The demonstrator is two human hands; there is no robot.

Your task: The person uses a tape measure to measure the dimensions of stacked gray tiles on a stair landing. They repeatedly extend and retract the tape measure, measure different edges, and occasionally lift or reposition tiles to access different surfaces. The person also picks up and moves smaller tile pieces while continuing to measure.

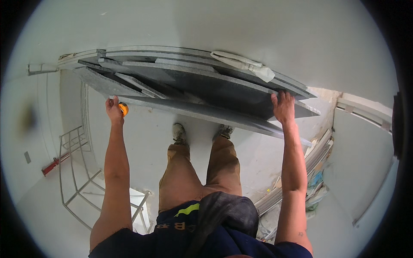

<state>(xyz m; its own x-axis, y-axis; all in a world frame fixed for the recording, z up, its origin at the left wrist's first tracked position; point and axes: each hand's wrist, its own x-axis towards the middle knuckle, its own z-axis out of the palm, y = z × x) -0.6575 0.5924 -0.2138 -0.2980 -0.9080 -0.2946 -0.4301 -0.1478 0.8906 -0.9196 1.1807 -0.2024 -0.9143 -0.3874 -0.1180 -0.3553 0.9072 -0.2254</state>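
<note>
Several grey stone-like slabs (172,86) stand on edge, leaning in a stack against the wall. The nearest slab (206,112) is tilted away from the others, leaving a gap between. At its left end my left hand (114,111) is closed on the upper corner. An orange tape measure (124,109) sits against that same hand's palm. My right hand (284,107) reaches past the nearest slab and curls its fingers over the edge of a slab behind it. Inside the gap, smaller grey strips (133,83) lean between the slabs.
A folded whitish cloth (245,64) lies across the slab tops. On the left stand a metal tube frame (77,189) and a red bar-shaped tool (56,165). Long strips and plastic scraps (316,180) line the right side. My shoes (180,133) are close to the nearest slab.
</note>
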